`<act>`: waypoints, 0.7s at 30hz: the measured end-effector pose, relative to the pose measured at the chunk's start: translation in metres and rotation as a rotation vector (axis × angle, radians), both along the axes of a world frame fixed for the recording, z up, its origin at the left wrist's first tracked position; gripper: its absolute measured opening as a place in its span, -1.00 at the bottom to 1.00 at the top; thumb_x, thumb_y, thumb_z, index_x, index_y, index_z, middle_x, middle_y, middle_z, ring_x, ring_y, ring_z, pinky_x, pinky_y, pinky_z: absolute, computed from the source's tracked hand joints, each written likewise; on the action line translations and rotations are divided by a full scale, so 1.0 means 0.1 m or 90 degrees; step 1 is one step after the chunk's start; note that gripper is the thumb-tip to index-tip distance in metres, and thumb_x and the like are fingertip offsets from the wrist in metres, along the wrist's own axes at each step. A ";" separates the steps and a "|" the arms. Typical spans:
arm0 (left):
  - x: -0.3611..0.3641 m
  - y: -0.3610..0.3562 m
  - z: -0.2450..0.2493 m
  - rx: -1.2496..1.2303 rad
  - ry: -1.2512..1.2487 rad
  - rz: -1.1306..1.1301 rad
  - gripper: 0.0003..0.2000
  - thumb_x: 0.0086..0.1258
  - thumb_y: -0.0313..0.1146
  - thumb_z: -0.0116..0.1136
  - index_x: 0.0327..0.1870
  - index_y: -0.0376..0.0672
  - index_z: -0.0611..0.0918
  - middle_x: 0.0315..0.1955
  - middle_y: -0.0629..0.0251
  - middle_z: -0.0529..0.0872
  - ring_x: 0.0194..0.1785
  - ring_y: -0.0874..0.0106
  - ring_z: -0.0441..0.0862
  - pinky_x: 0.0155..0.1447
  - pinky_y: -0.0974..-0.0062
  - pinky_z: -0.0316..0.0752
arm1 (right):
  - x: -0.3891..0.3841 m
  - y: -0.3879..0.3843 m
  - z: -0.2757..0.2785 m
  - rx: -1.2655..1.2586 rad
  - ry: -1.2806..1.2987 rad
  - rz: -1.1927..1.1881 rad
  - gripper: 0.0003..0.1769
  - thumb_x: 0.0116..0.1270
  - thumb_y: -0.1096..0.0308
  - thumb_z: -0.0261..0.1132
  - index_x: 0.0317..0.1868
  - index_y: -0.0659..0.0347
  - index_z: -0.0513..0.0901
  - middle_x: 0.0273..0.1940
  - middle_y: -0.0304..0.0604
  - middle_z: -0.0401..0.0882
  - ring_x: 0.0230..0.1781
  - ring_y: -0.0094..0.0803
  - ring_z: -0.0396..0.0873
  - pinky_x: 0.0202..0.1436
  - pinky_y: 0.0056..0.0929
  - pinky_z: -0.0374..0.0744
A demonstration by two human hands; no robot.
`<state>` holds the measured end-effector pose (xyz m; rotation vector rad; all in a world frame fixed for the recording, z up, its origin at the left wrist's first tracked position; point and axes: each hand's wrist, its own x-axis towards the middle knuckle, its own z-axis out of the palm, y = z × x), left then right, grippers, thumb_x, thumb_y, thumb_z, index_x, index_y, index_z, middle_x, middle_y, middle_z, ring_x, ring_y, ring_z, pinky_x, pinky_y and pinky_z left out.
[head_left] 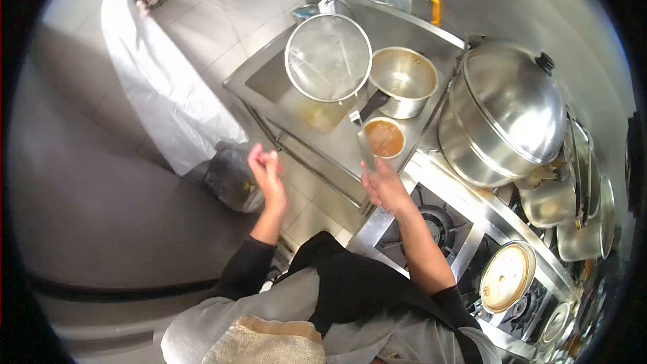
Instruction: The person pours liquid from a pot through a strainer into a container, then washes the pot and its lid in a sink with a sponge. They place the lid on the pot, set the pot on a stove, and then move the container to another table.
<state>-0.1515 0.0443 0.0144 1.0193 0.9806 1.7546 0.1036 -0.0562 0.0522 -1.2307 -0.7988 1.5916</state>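
My right hand [384, 187] is closed round the metal handle of a large round mesh strainer [328, 58]. The strainer's disc is up over the steel sink counter [344, 136]. Below the handle stands a small round container of orange-brown liquid [385, 136], partly hidden by the handle. Just behind it is a steel saucepan [403, 87] with a black handle. To the left, in mid-air, my left hand [269, 176] holds nothing, its fingers apart and slightly bent.
A large lidded steel steamer pot [505, 114] stands to the right, beside gas burners [431, 226]. Several pans [549, 202] sit beyond it. A round pan [507, 276] rests on the stove. A soap pump bottle [326, 4] is behind the sink. A filled dark bag [232, 178] is at left.
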 end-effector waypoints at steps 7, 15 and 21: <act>0.41 1.89 1.18 0.233 0.114 -0.094 -0.56 0.52 -0.21 0.15 0.31 -0.20 0.43 -0.07 0.38 0.48 -0.07 0.52 0.48 0.04 0.52 0.41 | 0.47 0.55 0.62 0.091 -0.015 -0.188 -0.78 0.53 0.38 0.09 0.10 0.25 0.44 -0.45 -0.31 0.45 -0.68 -0.64 0.29 -0.69 -0.60 0.30; 1.13 4.87 0.45 -0.171 0.260 -0.438 -0.39 0.44 0.15 0.15 0.29 -0.16 0.50 0.19 0.20 0.61 0.23 0.39 0.49 0.27 0.38 0.36 | 0.43 1.54 0.71 0.059 -0.019 -0.344 -0.71 0.58 0.36 0.05 0.20 0.29 0.43 -0.44 -0.28 0.45 -0.72 -0.64 0.28 -0.72 -0.63 0.32; 2.34 6.21 -0.56 -0.154 0.480 -0.510 -0.31 0.48 0.24 -0.04 0.22 -0.31 0.57 0.16 0.05 0.62 0.23 0.25 0.51 0.25 0.29 0.39 | 0.29 1.96 0.69 0.040 -0.236 -0.395 -0.70 0.56 0.54 -0.03 0.24 0.32 0.37 -0.34 -0.26 0.46 -0.57 -0.66 0.35 -0.51 -0.66 0.39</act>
